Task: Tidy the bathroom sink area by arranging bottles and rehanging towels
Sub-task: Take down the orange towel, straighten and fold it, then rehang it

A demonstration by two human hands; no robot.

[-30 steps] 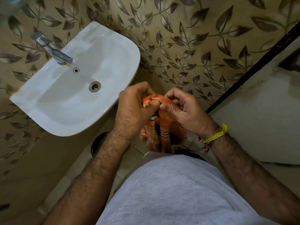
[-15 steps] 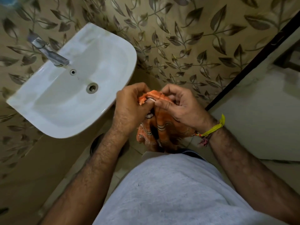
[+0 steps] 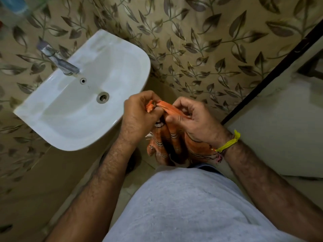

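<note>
Beside the sink [image 3: 52, 117], your left hand [image 3: 139, 116] and right hand [image 3: 194, 119] both pinch the top edge of the orange towel [image 3: 167, 147] — the rest hangs between them. If one pinch slackens, I think the cloth can slip down to the floor [image 3: 138, 173] — so hold the edge firmly.

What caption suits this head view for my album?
Both hands, left hand and right hand, pinch an orange towel beside the sink.

Towel [image 3: 172, 140]: orange w/ dark and white stripes, frayed white fringe at edge. Top edge pinched taut betw. left hand [image 3: 138, 116] and right hand [image 3: 194, 119]; rest hangs bunched below, just right of sink [image 3: 57, 109].
</note>
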